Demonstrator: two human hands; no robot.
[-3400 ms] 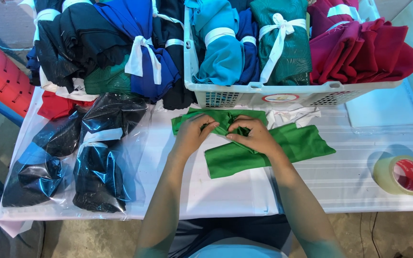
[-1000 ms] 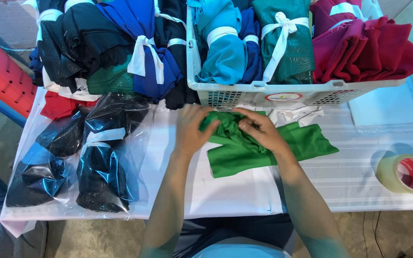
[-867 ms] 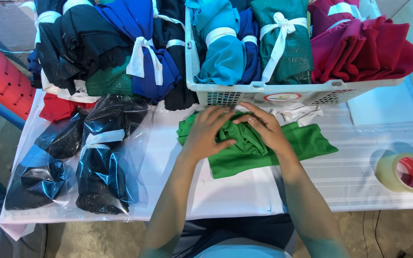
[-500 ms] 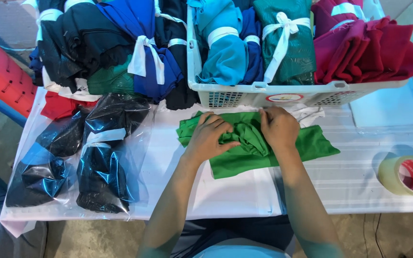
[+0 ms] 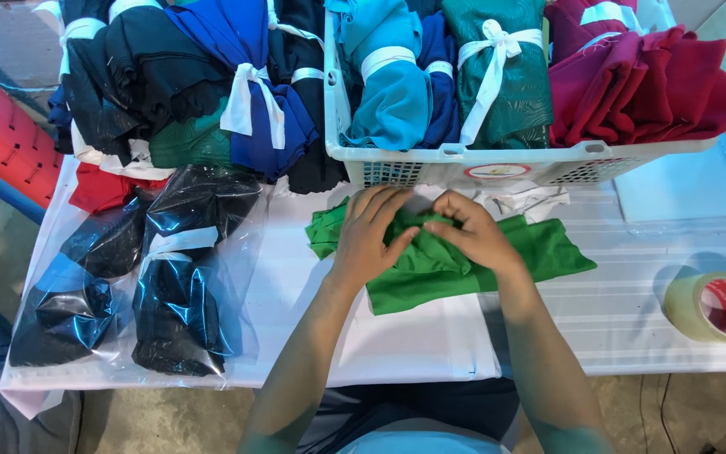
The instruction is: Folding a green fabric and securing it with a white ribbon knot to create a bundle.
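Note:
A green garment [image 5: 464, 273] lies bunched on the white table [image 5: 598, 319] just in front of a basket. My left hand [image 5: 367, 235] presses on its left part, fingers spread over the cloth. My right hand [image 5: 474, 234] pinches a fold of the green cloth near the middle. The two hands sit close together, almost touching. White ribbon strips [image 5: 527, 202] lie between the garment and the basket.
A white plastic basket [image 5: 481, 164] holds rolled blue, teal and maroon garments tied with white bands. Dark garments in clear plastic bags [image 5: 170, 286] lie at the left. More tied bundles [image 5: 212, 92] pile behind them. A roll of tape [image 5: 716, 307] sits at the right edge.
My hands have drawn together over the middle of the green garment, gathering it. My right hand moved left and took hold of a fold.

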